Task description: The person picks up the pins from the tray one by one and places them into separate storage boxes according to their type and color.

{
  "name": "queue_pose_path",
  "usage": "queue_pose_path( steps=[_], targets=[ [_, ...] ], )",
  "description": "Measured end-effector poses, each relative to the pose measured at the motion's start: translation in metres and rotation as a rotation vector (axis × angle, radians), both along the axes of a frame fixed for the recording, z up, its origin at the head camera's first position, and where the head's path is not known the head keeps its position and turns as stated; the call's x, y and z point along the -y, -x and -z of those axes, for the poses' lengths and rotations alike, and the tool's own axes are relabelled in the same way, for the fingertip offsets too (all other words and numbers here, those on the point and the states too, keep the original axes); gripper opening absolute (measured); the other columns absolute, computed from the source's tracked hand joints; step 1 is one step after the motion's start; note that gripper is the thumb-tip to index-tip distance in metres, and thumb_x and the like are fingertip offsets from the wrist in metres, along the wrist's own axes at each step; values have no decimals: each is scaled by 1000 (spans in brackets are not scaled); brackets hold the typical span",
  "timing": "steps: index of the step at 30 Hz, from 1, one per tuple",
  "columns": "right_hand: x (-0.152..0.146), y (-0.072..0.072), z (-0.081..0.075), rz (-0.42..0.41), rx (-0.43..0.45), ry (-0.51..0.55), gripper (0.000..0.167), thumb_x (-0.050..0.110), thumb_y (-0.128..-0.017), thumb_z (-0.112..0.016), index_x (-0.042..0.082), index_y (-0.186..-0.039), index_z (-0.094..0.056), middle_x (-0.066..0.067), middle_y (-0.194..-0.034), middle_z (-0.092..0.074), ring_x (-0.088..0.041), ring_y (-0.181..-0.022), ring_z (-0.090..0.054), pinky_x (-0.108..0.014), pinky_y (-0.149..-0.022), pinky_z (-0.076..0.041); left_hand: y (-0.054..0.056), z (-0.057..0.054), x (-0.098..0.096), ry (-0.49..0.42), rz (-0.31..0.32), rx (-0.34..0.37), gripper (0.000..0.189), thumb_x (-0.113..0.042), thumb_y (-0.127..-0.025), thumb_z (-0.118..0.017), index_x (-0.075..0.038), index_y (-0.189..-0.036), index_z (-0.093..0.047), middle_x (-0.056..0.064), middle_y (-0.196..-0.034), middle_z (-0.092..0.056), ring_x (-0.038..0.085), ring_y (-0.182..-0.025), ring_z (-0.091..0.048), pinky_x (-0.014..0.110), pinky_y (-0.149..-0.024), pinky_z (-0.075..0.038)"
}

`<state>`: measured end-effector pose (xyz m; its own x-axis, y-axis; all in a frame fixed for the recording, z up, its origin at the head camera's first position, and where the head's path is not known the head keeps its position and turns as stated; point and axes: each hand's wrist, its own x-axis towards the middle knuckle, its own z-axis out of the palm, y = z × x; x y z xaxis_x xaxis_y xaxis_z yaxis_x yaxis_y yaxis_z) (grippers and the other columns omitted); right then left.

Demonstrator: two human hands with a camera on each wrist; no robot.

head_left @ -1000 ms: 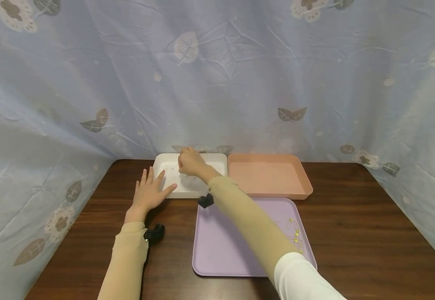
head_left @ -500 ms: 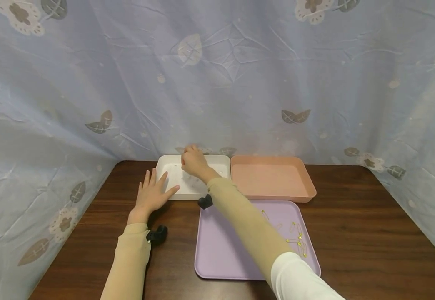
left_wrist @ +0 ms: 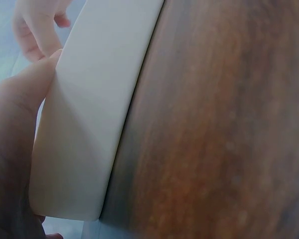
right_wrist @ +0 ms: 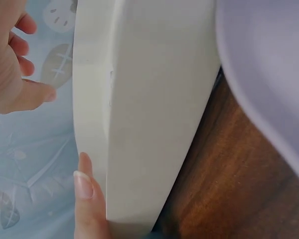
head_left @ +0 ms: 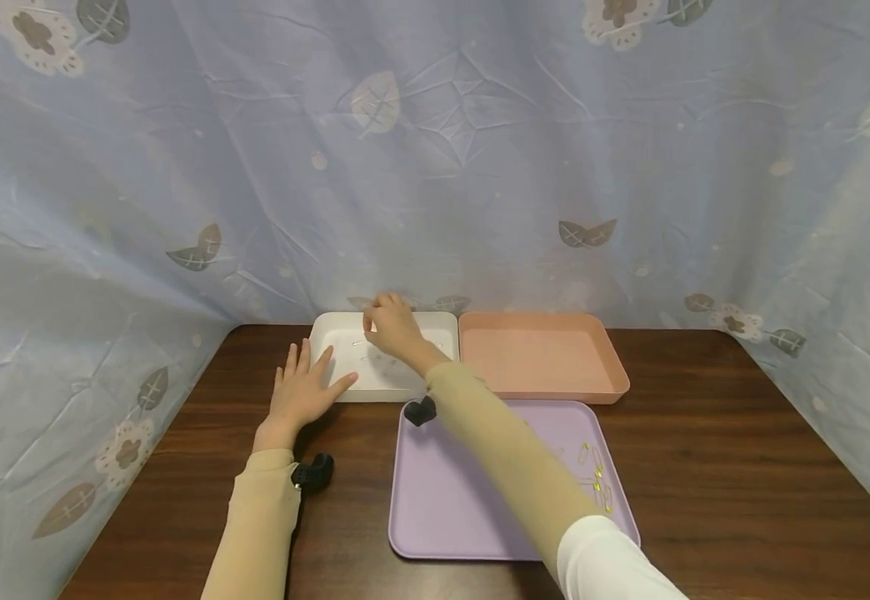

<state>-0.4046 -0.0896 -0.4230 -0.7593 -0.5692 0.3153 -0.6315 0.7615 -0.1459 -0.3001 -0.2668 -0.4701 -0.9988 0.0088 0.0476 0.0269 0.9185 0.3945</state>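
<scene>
My left hand (head_left: 302,395) spreads its fingers over the left front corner of the white tray (head_left: 386,395). Its thumb (right_wrist: 84,191) lies at the tray's front rim in the right wrist view. My right hand (head_left: 393,327) hovers over the back of that tray, thumb apart from its bent fingers; nothing shows between them in the right wrist view (right_wrist: 12,69). Small thin silvery pins (head_left: 357,342) lie scattered on the tray floor, partly hidden by the right hand. Several safety pins with yellow heads (head_left: 597,476) lie at the right side of the lilac tray (head_left: 435,521).
A pink tray (head_left: 532,354) stands right of the white one, behind the lilac tray. The right forearm crosses over the lilac tray and hides part of it. A patterned curtain (head_left: 435,167) hangs right behind the trays. The dark wooden table (head_left: 735,467) extends on both sides.
The right hand's thumb and fingers have parted, and the hand has shifted slightly right. Silvery pins show beside its fingertips. The left hand stays at the tray corner.
</scene>
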Motion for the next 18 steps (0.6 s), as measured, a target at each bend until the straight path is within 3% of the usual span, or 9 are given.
queue_pose_path(
  steps=[11,18],
  targets=[
    [-36,-9,3,-52,86,143,7,21,-87,-72,15,-85,-70,-7,-114,-61,-26,-114,-52,-44,-105,-41,4,2,1,16,9,-8,93,-77,-88,-36,-13,-155,-24,25,-162,3,48,-149,4,73,-112,-5],
    [-68,-17,6,-97,71,177,7,19,-85,-74,16,-82,-69,-8,-110,-60,-29,-114,-52,-49,-104,-40,2,0,1,9,10,1,91,-74,-90,-39,-13,-155,-24,25,-162,3,47,-149,5,73,-113,-6]
  ],
)
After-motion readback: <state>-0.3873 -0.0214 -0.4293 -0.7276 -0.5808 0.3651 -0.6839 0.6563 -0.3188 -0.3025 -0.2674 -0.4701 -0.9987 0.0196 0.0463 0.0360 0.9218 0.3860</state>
